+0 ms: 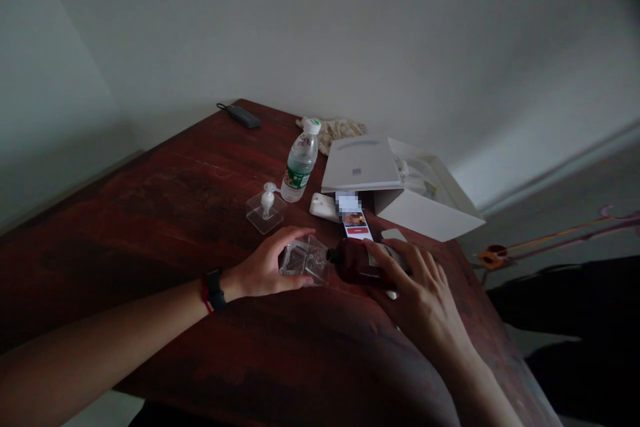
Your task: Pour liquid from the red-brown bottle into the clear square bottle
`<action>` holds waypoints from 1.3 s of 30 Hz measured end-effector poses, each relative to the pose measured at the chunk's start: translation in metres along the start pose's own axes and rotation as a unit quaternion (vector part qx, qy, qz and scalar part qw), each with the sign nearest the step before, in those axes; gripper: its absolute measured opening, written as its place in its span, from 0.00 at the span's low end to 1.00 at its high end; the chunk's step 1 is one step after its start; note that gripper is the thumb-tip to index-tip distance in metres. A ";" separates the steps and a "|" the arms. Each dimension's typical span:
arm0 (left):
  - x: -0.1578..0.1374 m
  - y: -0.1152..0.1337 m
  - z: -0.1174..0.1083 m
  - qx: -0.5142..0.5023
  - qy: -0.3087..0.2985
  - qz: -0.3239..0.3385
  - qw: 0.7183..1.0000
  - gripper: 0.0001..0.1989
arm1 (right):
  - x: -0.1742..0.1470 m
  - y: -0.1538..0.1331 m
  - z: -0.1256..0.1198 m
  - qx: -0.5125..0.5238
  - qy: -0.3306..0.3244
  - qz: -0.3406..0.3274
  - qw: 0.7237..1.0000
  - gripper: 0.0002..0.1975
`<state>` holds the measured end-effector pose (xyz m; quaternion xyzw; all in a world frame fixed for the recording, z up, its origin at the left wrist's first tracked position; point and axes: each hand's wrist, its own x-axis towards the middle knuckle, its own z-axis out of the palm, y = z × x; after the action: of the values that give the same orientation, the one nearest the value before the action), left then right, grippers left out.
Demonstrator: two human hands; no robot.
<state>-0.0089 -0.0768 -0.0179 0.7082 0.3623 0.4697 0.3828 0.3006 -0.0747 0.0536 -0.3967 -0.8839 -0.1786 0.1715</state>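
Note:
My left hand is closed round the side of a clear, square-edged container, thumb and fingers on opposite faces. In my right hand lies a dark reddish-brown bottle, tipped onto its side. Its black neck points left at the container's open end, close to the rim. Whether liquid is flowing I cannot tell. Beyond my left hand, a clear square lid with a white pump rests on the table.
On the dark red table stands a water bottle with a green label. Behind my right hand are a lit phone, a white device and an open white box. A cloth and a grey power bank-like block lie farther back.

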 end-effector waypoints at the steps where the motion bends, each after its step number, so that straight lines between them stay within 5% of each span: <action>1: 0.000 0.000 0.000 -0.001 -0.001 0.001 1.000 0.41 | 0.000 0.000 0.000 -0.001 -0.001 0.000 1.000 0.39; 39: -0.001 0.001 0.000 -0.014 0.003 -0.006 1.000 0.39 | 0.001 -0.001 -0.002 -0.005 -0.002 -0.002 1.000 0.42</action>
<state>-0.0087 -0.0778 -0.0174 0.6989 0.3611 0.4751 0.3943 0.2999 -0.0754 0.0557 -0.3957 -0.8843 -0.1826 0.1677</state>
